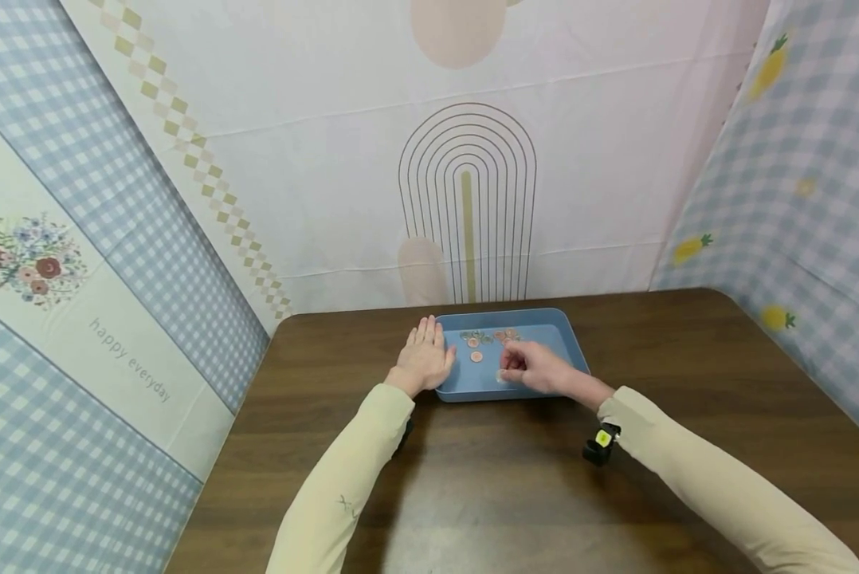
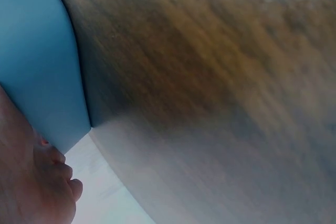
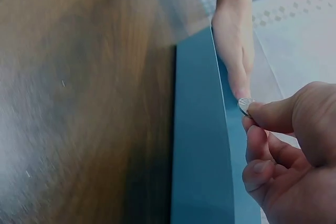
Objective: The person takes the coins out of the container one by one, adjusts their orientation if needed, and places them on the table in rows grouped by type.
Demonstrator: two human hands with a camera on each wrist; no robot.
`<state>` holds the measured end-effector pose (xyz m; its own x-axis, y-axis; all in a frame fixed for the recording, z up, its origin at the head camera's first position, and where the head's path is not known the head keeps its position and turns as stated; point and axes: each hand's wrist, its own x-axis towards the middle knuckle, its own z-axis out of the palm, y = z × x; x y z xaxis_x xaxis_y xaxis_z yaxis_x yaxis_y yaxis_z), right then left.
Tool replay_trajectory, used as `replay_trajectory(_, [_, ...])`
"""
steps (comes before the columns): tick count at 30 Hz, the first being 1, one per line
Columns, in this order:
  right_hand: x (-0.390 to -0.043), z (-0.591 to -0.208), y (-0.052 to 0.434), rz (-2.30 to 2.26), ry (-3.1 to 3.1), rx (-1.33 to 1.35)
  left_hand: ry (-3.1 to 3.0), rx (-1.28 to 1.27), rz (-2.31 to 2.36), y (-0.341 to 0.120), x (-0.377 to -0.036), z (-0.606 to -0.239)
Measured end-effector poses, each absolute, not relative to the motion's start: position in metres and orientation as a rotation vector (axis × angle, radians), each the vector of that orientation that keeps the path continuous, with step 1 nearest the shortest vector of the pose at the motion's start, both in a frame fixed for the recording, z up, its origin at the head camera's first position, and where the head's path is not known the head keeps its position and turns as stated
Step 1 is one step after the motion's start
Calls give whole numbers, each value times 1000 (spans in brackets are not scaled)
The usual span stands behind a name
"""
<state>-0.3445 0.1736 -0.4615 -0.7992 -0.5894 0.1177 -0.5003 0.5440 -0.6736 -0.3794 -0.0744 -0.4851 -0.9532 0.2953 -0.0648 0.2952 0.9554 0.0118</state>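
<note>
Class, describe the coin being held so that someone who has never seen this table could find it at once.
Start at the blue tray on the dark wooden table. Over its near edge, the right hand pinches one silvery coin at its fingertips. The other coins lie loose at the tray's far end, some copper-coloured.

A dark wooden table [image 1: 688, 375] carries a blue tray [image 1: 573, 351] (apparently holding coins [image 1: 476, 356]).

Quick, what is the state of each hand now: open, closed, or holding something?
Left hand: open, fingers straight, resting flat against the left rim of the blue tray.
Right hand: closed, pinching a silver coin over the tray.
</note>
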Motion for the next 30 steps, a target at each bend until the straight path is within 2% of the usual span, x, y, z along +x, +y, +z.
replay_trajectory(13, [-317, -465, 146, -1031, 2523, -1095, 3046, 438, 19, -78, -375, -489])
replay_trajectory(30, [-307, -473, 129, -904, 2333, -1060, 3048, 463, -11, -74, -380, -484])
